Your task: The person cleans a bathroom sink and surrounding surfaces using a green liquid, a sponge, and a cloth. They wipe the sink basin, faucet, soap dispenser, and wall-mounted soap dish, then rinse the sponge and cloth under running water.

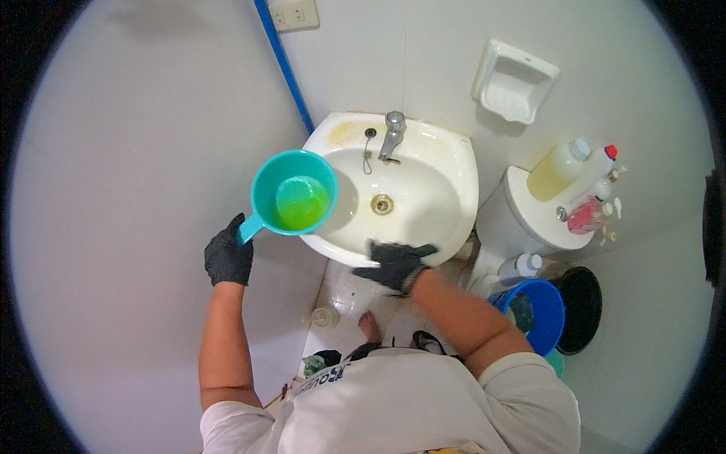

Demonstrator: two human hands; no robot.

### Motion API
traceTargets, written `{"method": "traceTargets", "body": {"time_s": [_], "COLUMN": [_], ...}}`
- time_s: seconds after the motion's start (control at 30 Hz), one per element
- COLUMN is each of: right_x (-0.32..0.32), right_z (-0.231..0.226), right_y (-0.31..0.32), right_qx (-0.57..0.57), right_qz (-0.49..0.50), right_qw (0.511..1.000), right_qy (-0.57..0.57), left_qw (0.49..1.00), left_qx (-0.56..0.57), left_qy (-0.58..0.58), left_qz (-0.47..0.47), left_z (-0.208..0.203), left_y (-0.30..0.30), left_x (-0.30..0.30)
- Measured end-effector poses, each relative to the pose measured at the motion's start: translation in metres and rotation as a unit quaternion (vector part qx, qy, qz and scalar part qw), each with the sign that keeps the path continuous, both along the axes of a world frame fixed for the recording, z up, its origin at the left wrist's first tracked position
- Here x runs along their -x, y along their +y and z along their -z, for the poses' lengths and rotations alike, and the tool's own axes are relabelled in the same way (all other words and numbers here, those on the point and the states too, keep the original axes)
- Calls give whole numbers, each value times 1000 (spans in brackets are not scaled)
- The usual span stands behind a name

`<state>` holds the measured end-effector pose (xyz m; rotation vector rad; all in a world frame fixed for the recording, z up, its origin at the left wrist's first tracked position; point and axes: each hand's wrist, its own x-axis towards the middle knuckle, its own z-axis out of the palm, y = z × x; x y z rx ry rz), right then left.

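Gripping the turquoise dipper [265, 193] by its short handle [251, 227] with the black-gloved left grip [229, 255], wrapping that handle in closed fingers. Holding the bowl up beside the left edge of the white sink [439, 181], overlapping the rim in this view but not revealing the height above it. Containing, in the bowl, frothy green liquid [302, 203]. Spreading the gloved right grip [397, 267] open over the sink's front rim, carrying nothing visible; showing too little to tell touching from hovering.

Probably calling for a firm, locked wrist, given a load sitting well out from the fist. Likely doing best with a near-level bowl, otherwise risking a slop over the side. If tipping, probably working better slowly and low inside the basin, toward the drain [383, 204], and well clear of the metal tap [393, 136]. Perhaps gaining steadiness from placing the free right grip under the bowl, away from the pouring side. Better avoiding drips outside the front rim, near the bare foot [368, 328] on the tiled floor [344, 291].
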<state>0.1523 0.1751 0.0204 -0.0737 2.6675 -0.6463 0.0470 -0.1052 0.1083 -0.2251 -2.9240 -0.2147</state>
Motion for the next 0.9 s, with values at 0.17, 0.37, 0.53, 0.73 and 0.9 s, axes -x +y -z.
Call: {"method": "traceTargets", "body": {"time_s": [0.17,0.37,0.53,0.73,0.9], "right_x": [-25,-34,-49,-50,-48], "right_z": [-21,26,52,50,50], "right_y": [94,107,102,100,107], "right_qx": [-199,-138,-150,-78,33], "right_qz": [-130,-41,8,-9,76], "right_qw": [971,989,975,968,962], "right_qy": [-20,36,165,237,258], "left_qw": [993,961,939,944,940], "left_qx": [40,-40,-29,7,-12], "left_qy": [-12,-99,-102,-193,-237], "left_qz": [106,254,329,269,246], "left_z": [2,-16,-34,-31,-27], "left_y": [37,115,207,270,281], "left_x": [18,36,48,49,37]}}
